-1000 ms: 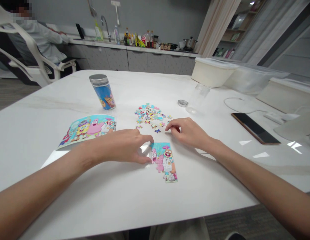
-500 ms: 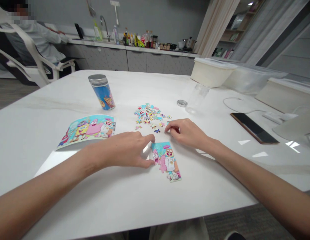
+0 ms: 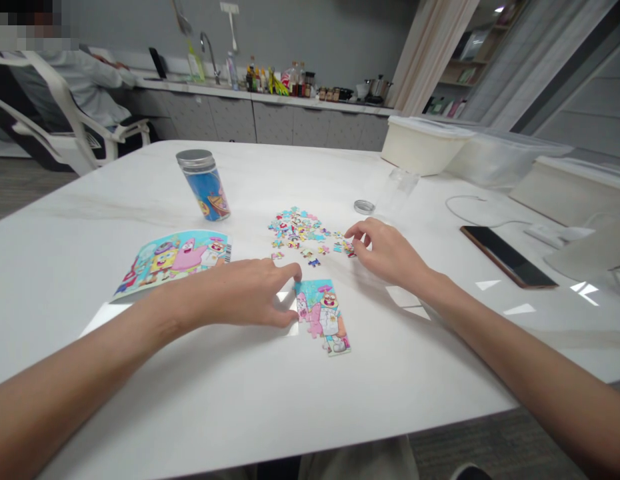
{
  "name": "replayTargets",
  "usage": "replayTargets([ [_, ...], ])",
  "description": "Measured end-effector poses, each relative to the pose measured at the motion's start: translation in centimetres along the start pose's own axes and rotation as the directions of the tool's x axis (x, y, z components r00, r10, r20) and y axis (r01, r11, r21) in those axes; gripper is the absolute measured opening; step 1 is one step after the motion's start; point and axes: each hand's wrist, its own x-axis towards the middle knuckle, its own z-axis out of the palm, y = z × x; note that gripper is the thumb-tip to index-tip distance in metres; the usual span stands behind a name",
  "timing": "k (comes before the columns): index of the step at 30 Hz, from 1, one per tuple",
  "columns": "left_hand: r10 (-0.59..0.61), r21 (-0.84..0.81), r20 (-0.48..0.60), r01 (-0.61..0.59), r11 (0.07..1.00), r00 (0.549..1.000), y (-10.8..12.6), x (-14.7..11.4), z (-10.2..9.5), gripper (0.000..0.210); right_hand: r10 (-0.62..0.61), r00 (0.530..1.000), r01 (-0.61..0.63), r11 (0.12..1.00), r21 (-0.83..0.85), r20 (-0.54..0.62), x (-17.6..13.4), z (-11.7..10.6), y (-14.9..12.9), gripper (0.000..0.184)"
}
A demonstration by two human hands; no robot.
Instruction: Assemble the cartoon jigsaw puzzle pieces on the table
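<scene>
My left hand (image 3: 250,290) lies on the table with thumb and index finger spread. Their tips are at the left edge of a partly joined jigsaw puzzle (image 3: 329,317), which shows a pink starfish and a figure in white. My right hand (image 3: 385,250) is bent over a few loose puzzle pieces (image 3: 349,248), with its thumb and index finger slightly apart; no piece shows lifted between them. A heap of loose puzzle pieces (image 3: 295,225) lies beyond both hands. Left of the heap is a curved picture sheet (image 3: 183,257) of the cartoon figures, partly behind my left hand.
A lidded jar (image 3: 205,190) with a blue picture stands at the back left. A clear jar (image 3: 397,190) and a metal lid (image 3: 364,207) are behind my right hand. At the right lie a phone (image 3: 507,257) and storage boxes (image 3: 425,143). A person (image 3: 85,87) sits far left.
The joined puzzle has slid a little left and away from me along with my left hand. My right hand has moved right and farther out, uncovering several loose pieces.
</scene>
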Motion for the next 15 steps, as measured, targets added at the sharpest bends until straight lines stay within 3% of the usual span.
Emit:
replayTargets([
  [7,0.037,0.028,-0.006,-0.036,0.999,0.999,0.7,0.0,0.4,0.045,0.046,0.997,-0.037,0.991,-0.13,0.068,-0.1,0.8,0.9,0.026],
  [11,0.097,0.005,-0.035,-0.097,0.995,0.995,1.0,0.1,0.8,0.043,-0.02,0.994,0.029,0.997,-0.077,0.109,0.0,1.1,1.2,0.024],
  [15,0.119,-0.002,-0.041,-0.119,0.993,0.992,1.1,0.1,1.0,0.04,-0.14,0.988,0.141,0.99,-0.006,0.07,-0.1,1.6,0.9,0.027],
])
